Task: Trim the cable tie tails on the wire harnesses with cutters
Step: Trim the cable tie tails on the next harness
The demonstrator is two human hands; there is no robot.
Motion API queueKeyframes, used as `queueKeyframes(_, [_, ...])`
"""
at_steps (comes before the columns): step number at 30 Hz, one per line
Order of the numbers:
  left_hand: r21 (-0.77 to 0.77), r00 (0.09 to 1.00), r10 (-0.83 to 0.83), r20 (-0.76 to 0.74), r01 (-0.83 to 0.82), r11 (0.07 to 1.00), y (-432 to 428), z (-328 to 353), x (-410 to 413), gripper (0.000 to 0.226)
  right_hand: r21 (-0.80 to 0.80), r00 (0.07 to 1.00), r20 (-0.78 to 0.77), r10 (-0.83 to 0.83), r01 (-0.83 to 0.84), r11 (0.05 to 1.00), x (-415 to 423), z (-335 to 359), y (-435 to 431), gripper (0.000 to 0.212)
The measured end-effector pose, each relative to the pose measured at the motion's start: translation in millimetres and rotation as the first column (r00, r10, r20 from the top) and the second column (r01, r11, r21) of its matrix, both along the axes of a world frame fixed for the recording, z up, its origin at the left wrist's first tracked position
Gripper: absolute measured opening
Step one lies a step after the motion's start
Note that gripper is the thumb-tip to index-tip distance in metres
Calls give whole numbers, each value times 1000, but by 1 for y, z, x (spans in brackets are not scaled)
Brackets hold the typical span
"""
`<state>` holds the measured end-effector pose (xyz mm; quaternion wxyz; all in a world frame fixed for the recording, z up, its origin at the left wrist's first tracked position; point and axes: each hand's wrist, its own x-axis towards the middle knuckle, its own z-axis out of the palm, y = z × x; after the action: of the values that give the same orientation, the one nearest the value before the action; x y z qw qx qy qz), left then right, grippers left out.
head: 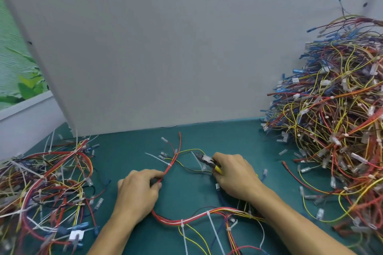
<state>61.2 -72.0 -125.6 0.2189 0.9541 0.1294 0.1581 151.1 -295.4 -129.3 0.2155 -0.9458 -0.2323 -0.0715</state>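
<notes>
Careful: your cutters (pixel 207 161) sit right among thin yellow and black wires, so a hasty bite nicks insulation instead of the white tie tail (pixel 197 160). Your right hand (pixel 234 174) is wrapped round the yellow handles. Your left hand (pixel 138 190) pinches the red harness (pixel 166 172), lying mid-table (pixel 128 151).
</notes>
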Motion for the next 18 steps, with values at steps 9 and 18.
queueKeyframes(9, [72,991,-30,134,20,997,-10,6,-3,20,180,998,25,55,-58,982,1,62,-11,23])
queueKeyframes(18, [-128,749,-610,259,652,747,-80,34,-26,25,880,997,57,-56,-23,474,-30,124,-61,20])
